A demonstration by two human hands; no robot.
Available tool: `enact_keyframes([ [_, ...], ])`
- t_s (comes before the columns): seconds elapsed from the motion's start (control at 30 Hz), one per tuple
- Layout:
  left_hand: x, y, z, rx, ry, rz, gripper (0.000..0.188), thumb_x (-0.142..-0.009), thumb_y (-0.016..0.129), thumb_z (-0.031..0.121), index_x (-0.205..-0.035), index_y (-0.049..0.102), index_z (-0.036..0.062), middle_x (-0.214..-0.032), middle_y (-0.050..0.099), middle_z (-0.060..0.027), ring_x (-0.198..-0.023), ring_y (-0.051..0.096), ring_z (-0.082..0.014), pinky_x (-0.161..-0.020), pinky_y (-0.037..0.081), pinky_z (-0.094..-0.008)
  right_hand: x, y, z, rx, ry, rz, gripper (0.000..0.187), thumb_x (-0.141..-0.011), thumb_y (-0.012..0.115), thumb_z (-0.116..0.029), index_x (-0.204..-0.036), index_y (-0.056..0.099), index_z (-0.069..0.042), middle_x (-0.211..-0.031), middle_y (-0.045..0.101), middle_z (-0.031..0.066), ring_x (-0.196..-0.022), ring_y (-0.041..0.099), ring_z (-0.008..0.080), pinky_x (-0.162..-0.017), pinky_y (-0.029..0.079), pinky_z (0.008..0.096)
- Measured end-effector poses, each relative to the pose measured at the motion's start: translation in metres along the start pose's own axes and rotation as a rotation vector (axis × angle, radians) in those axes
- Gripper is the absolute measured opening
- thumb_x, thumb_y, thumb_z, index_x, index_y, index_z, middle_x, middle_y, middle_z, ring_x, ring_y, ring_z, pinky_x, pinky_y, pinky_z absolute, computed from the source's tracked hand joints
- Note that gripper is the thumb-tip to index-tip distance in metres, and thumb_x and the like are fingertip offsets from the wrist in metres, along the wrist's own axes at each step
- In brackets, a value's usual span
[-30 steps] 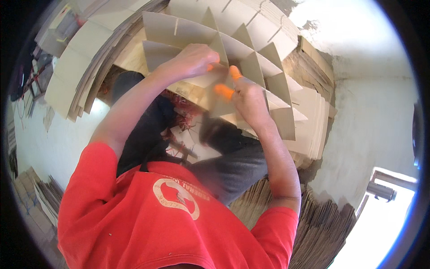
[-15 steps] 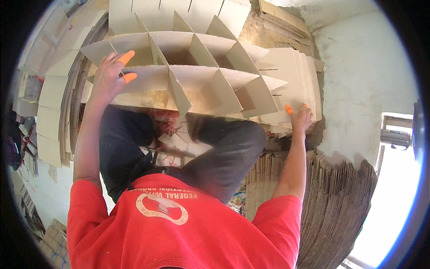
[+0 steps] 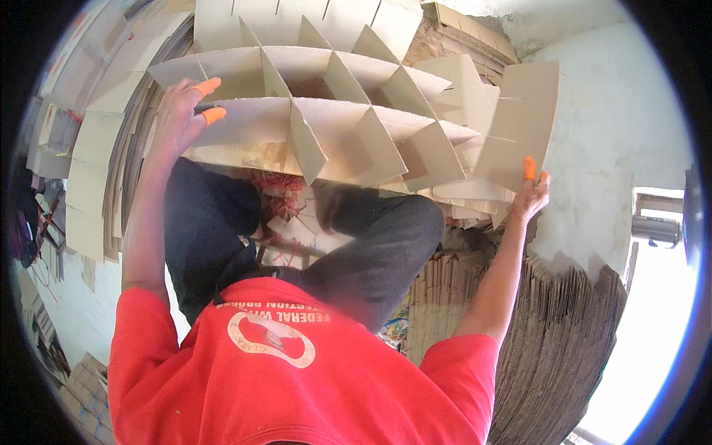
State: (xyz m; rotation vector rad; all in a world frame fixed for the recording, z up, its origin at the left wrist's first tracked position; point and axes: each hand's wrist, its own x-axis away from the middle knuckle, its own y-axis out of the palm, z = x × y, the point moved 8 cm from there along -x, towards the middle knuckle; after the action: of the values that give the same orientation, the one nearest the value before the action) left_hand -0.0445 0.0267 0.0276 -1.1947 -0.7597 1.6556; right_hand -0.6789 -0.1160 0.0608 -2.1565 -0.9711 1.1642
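Note:
An interlocked cardboard divider grid stands on edge in front of my knees, its slotted strips crossing into several cells. At its left end is my left hand, with orange covers on thumb and forefinger. Those two fingers are stretched and apart by the long strips; the hand seems to rest against the grid, with no piece clearly pinched. Off to the right, my right hand, also with orange finger covers, grips the near end of a slotted cardboard strip. That strip is tilted up above a stack of similar strips.
Slotted sheets lie beyond the grid. Stacks of cardboard rise on the left. A large row of packed strips stands at lower right, beside a pale wall. Red string lies between my legs.
My right hand has lifted a cardboard strip off the right-hand stack and moved rightward with it. My left hand stays at the grid's left end; the whole view has shifted slightly.

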Motion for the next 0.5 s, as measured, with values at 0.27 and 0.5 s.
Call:
enact_keyframes([
  [0.27, 0.026, -0.014, -0.056, 0.042, -0.110, 0.069, 0.042, -0.073, 0.078, 0.014, -0.114, 0.068, 0.0069, -0.098, 0.067, -0.0139, -0.094, 0.062, -0.0292, -0.084, 0.048, -0.0375, 0.044, -0.065, -0.226, -0.576, -0.142, -0.008, 0.047, -0.084, 0.075, -0.015, -0.125, 0.060, 0.000, -0.100, 0.072, 0.0085, -0.086, 0.066, 0.0128, -0.075, 0.056, 0.0301],
  [0.5, 0.030, 0.000, -0.060, 0.366, -0.173, 0.031, 0.024, -0.078, 0.072, 0.006, -0.101, 0.068, 0.0002, -0.096, 0.067, -0.0161, -0.092, 0.064, -0.0284, -0.079, 0.051, -0.0363, 0.154, -0.031, -0.369, -0.546, -0.835, -0.221, 0.058, -0.080, 0.076, -0.006, -0.135, 0.055, -0.006, -0.116, 0.069, 0.0080, -0.086, 0.063, 0.0067, -0.076, 0.053, 0.0239],
])
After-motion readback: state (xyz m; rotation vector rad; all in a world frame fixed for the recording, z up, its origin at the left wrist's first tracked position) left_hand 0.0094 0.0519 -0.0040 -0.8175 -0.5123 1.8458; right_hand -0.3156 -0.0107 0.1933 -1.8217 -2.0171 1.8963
